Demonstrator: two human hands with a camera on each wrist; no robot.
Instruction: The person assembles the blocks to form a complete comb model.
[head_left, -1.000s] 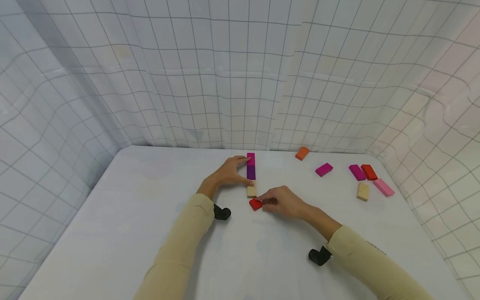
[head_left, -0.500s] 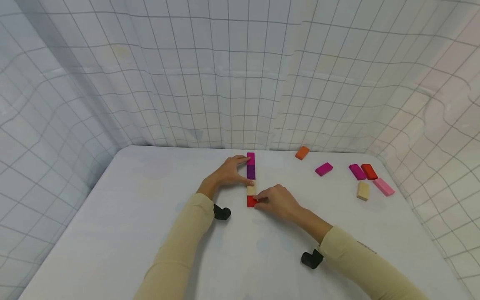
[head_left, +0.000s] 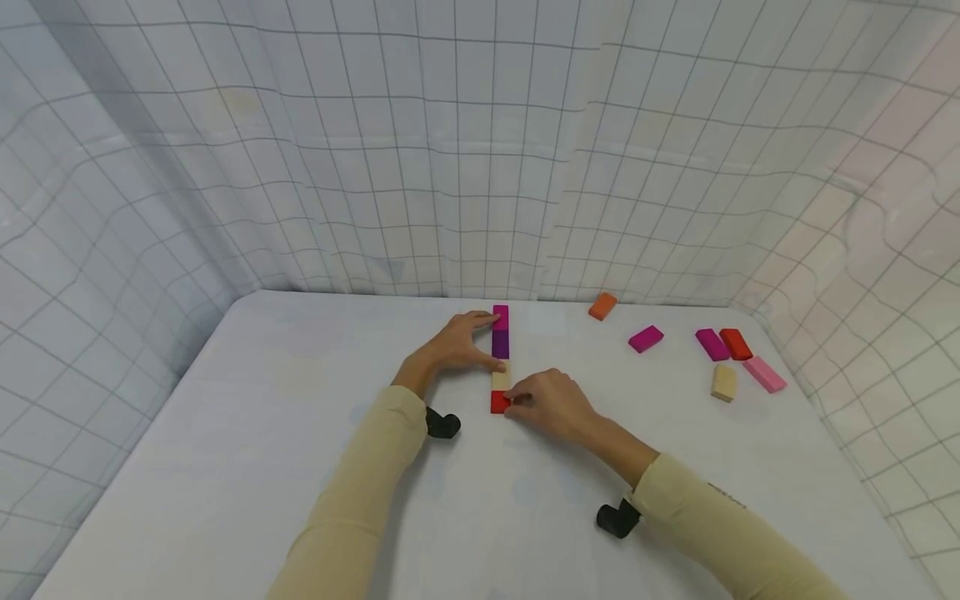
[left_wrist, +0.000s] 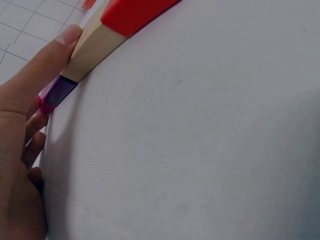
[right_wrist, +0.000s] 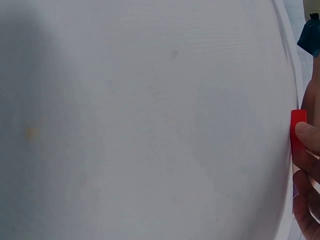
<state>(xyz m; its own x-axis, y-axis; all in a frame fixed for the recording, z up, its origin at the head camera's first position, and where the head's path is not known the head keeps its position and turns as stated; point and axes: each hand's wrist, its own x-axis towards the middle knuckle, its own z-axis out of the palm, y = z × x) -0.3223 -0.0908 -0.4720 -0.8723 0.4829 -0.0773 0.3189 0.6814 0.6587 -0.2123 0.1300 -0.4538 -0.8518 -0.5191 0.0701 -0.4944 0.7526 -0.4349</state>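
A straight row of blocks lies end to end on the white table: magenta (head_left: 502, 311) farthest, then purple (head_left: 500, 344), a plain wood block (head_left: 500, 382) and a red block (head_left: 497, 404) nearest me. My left hand (head_left: 453, 343) spans the row from its left side, an index fingertip on the magenta block and the thumb on the wood block. From the right, my right hand (head_left: 553, 403) pinches the red block between thumb and finger. The left wrist view shows the red block (left_wrist: 137, 15) touching the wood block (left_wrist: 95, 52).
Loose blocks lie at the right: orange (head_left: 603, 306), magenta (head_left: 646, 338), another magenta (head_left: 712, 344), red (head_left: 736, 344), pink (head_left: 765, 374) and plain wood (head_left: 723, 383). A white grid-patterned curtain (head_left: 480, 167) stands along the table's back and sides.
The red block, angled and just apart from the row a second ago, has turned straight and moved left against the wood block's near end. The left hand has stayed in place.
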